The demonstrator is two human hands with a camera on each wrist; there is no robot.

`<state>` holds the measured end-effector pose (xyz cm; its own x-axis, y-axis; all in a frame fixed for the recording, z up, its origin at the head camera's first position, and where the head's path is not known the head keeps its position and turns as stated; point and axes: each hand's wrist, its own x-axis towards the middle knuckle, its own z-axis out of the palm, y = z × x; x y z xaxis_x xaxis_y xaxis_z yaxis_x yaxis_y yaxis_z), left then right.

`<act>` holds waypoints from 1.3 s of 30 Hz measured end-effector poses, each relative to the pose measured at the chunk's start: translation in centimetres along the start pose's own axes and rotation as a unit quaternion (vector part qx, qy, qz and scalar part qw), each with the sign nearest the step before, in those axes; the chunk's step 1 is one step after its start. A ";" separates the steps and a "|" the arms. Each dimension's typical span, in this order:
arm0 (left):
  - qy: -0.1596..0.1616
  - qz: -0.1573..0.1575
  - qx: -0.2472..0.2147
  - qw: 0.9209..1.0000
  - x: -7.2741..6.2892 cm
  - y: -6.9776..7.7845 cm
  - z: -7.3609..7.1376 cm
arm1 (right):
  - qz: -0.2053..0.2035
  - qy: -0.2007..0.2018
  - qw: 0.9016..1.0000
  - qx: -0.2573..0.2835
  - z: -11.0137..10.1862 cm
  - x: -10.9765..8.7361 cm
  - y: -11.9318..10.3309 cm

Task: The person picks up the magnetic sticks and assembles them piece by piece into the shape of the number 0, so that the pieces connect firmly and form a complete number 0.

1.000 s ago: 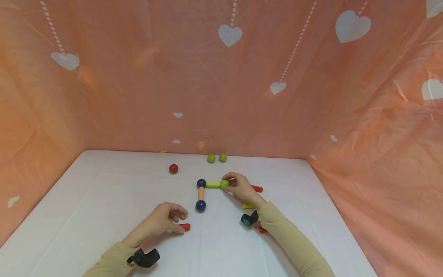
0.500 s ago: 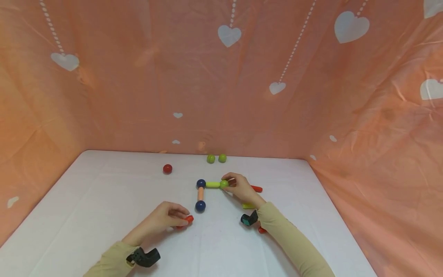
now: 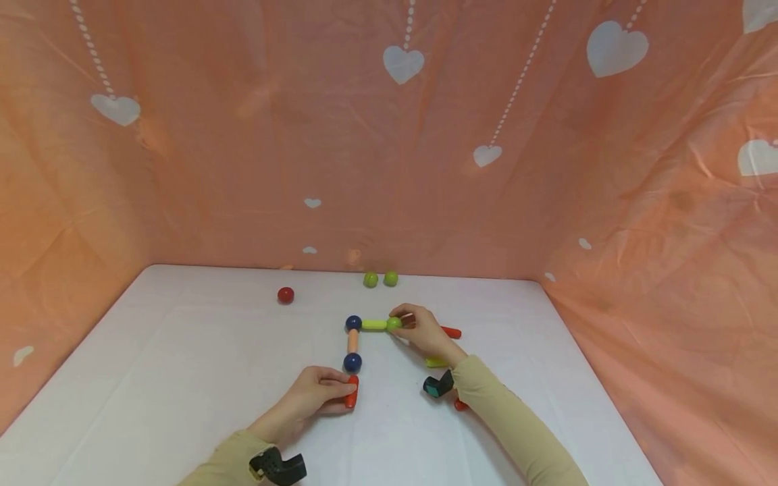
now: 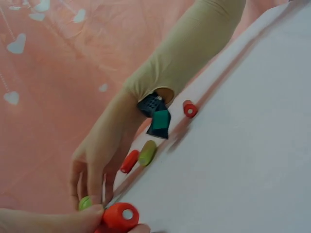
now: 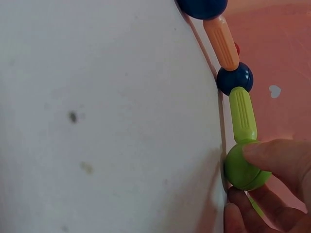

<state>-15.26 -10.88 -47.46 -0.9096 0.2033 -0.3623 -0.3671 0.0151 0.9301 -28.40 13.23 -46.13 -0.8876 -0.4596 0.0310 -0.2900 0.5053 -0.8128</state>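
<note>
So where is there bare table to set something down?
Bare: the white table left of the red ball and left sleeve, and between right sleeve and right table edge. Crowded: around the right hand, with joined pieces and loose rods.

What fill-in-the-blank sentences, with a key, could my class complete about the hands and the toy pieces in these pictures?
1. The rod pinched by the left hand is coloured ____.
2. The ball held by the right hand is coloured ____.
3. Both balls joined by the orange rod are coloured ____.
4. At the far edge of the table, the loose green balls number ____.

Missing words: red; green; blue; two.
</note>
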 end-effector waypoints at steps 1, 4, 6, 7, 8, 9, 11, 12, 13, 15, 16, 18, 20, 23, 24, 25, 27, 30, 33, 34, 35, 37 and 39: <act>0.004 0.002 -0.007 1.000 0.0 -0.1 0.2 | -0.001 0.000 1.000 -0.001 0.0 0.0 0.0; 0.023 0.013 -0.013 1.000 0.1 -0.2 0.6 | -0.010 -0.001 1.000 0.000 0.0 0.0 0.0; 0.037 0.019 -0.011 0.999 0.2 -0.1 0.7 | -0.016 -0.001 1.000 -0.001 0.0 0.1 0.1; 0.043 0.022 -0.009 0.999 0.2 -0.1 0.8 | -0.018 -0.001 1.000 -0.001 0.0 0.1 0.1; 0.050 0.023 -0.007 0.998 0.3 0.0 0.8 | -0.019 -0.002 1.000 -0.001 0.0 0.2 0.2; 0.054 0.023 -0.006 0.998 0.3 0.0 0.9 | -0.020 -0.003 1.000 -0.001 -0.1 0.2 0.2; 0.060 0.020 -0.002 0.998 0.4 0.2 0.9 | -0.020 -0.003 1.000 -0.001 -0.1 0.2 0.3; 0.064 0.017 -0.001 0.998 0.5 0.2 0.9 | -0.019 -0.003 1.000 -0.002 -0.1 0.3 0.4; 0.065 0.016 0.003 0.998 0.5 0.3 0.8 | -0.018 -0.002 1.000 -0.002 -0.2 0.3 0.4; 0.066 0.014 0.006 0.998 0.7 0.4 0.8 | -0.015 0.002 1.000 -0.002 -0.3 0.3 0.4; 0.068 0.014 0.007 0.998 0.7 0.5 0.7 | -0.011 0.004 1.000 -0.002 -0.3 0.3 0.4; 0.070 0.014 0.009 0.997 0.9 0.6 0.6 | -0.005 0.009 1.000 0.000 -0.4 0.4 0.4; 0.072 0.015 0.009 0.997 1.1 0.7 0.4 | 0.005 0.011 1.000 0.005 -0.5 0.4 0.3; 0.076 0.015 0.015 0.997 1.4 0.8 0.2 | 0.019 0.014 1.000 0.017 -0.5 0.5 0.3; 0.077 0.015 0.016 0.997 1.5 0.8 0.2 | 0.026 0.015 0.999 0.023 -0.5 0.5 0.3; 0.077 0.014 0.017 0.997 1.7 0.8 0.2 | 0.029 0.016 0.999 0.028 -0.5 0.6 0.4; 0.077 0.012 0.022 0.997 1.8 0.9 0.2 | 0.035 0.020 0.998 0.040 -0.6 0.7 0.4; 0.075 0.010 0.028 0.997 2.0 0.9 0.1 | 0.042 0.021 0.997 0.056 -0.6 0.8 0.4; 0.068 0.008 0.033 0.997 2.0 0.9 0.0 | 0.047 0.019 0.997 0.066 -0.5 0.8 0.4; 0.064 0.009 0.034 0.997 2.0 0.9 -0.1 | 0.047 0.018 0.996 0.067 -0.5 0.8 0.4; 0.060 0.008 0.034 0.998 2.0 0.9 -0.1 | 0.048 0.018 0.996 0.070 -0.5 0.9 0.4; 0.049 0.008 0.035 0.998 1.9 0.9 -0.4 | 0.046 0.018 0.996 0.075 -0.5 0.9 0.4; 0.037 0.007 0.034 0.999 1.8 1.0 -0.7 | 0.044 0.018 0.996 0.079 -0.5 0.9 0.4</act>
<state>-17.43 -11.17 -47.27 -0.9275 0.1303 -0.3503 -0.3424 0.0797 0.9362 -29.53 13.42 -46.11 -0.9203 -0.3903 -0.0257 -0.1528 0.4192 -0.8949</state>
